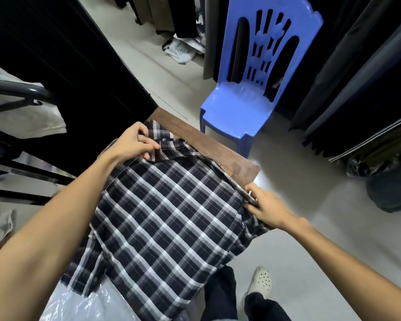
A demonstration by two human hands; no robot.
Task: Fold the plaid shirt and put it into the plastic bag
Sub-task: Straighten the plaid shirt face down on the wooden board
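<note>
The plaid shirt (162, 216), dark navy with white and grey checks, lies spread back-up over a small brown wooden table (218, 147). My left hand (137, 142) pinches the collar area at the shirt's far end. My right hand (266, 207) grips the shirt's right edge near the table's corner. A clear plastic bag (88, 304) lies at the near left, partly under the shirt's hem and a sleeve.
A blue plastic chair (243, 105) stands just beyond the table. Dark garments hang on the right (361, 77) and at the back. A black panel (67, 66) and a metal rack (21, 93) fill the left. My legs and a white clog (262, 279) are below.
</note>
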